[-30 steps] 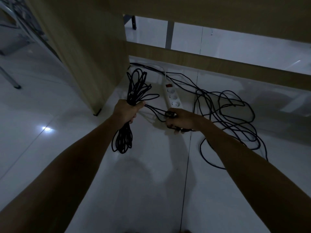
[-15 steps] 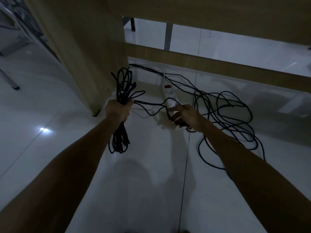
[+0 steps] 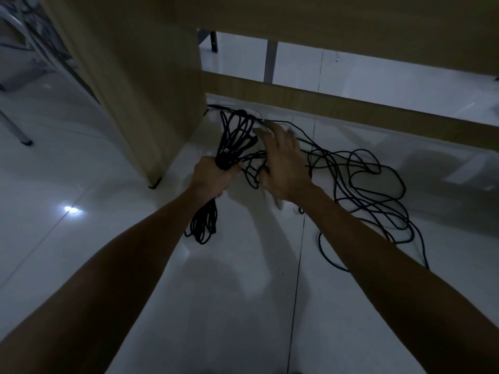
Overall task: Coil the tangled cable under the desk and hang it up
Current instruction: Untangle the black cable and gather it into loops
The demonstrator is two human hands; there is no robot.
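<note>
My left hand [image 3: 213, 176] grips the coil [image 3: 232, 141] beside the desk leg [image 3: 151, 103], keeping loops gathered; right hand [image 3: 283, 168] fingers spread (guiding slack, I judge).

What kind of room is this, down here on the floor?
Probably an office or study, seen from under a desk. A wooden desk panel stands on a glossy white tiled floor, black cable sprawls beside it, and a metal furniture leg shows at far left.
</note>
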